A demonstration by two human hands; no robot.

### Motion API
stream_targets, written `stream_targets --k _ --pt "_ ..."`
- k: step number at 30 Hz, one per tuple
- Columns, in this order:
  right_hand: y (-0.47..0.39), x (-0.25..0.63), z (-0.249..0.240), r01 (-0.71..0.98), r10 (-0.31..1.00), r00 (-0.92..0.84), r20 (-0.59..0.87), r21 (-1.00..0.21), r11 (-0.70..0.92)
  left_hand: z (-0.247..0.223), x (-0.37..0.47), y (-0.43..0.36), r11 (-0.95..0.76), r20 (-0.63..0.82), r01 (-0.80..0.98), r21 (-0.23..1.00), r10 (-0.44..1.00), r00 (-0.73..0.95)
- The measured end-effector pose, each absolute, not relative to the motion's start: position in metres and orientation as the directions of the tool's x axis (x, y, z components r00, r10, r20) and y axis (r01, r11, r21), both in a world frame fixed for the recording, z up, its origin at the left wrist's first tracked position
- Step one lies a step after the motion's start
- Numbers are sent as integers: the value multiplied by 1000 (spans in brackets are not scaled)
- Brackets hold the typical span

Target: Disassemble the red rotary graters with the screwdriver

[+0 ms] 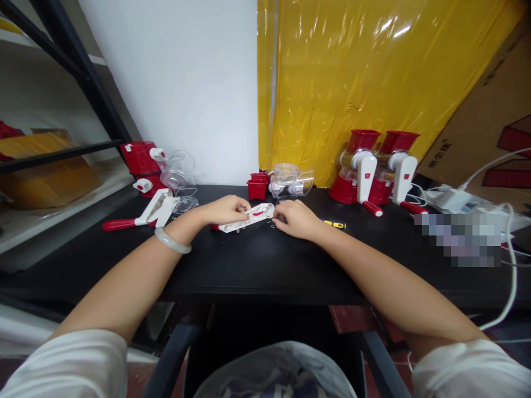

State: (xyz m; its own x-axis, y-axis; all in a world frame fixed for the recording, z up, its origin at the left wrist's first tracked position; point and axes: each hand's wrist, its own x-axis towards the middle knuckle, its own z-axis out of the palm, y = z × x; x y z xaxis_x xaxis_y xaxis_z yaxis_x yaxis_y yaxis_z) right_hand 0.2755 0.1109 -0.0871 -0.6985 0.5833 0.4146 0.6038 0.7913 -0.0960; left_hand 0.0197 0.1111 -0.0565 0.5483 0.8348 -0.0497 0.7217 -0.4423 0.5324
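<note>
1. Spanning the near part of the black table, two bare forearms come in from left and right; a pale bangle circles the left wrist.
2. Left hand: thumb and fingers clamped on the white crank arm, near its middle.
3. Crank arm location: between the two hands, about mid-table, hollow side visible, with a red piece inside. Its right end sits a little farther off than its left.
4. Right hand: at the right end of the crank arm, fingers curled and close together. Cannot tell whether they pinch anything.
5. Small bits lie on the table just beside the right fingertips; too small to identify.
6. Right of the right hand: a yellow-and-black tool, partly hidden by the wrist.
7. Left side: a second white crank arm with red grip, near clear plastic parts and a red housing.
8. Far centre: red pieces beside a clear body.
9. Far right: two upright red grinders, side by side, cranks hanging down.
10. Farthest: white panel left, yellow wrapping right.
</note>
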Motion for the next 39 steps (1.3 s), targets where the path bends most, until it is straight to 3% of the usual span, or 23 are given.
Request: stream_targets --k 5,13,20,30,39 --pt "110 272 -89 570 564 -551 615 -216 793 -54 26 106 -464 -20 685 562 820 572" --pt "113 267 -103 441 582 -596 553 -380 813 -58 35 99 -494 -18 597 632 761 649" --pt "112 266 -103 392 551 -630 548 -387 834 -56 36 97 -464 -51 578 671 750 660" --pt "104 262 -101 478 611 -611 503 -382 791 -58 40 95 -385 -84 487 784 712 698" --pt "97 260 -98 511 645 -589 487 -393 764 -55 38 94 -404 -103 501 765 691 715"
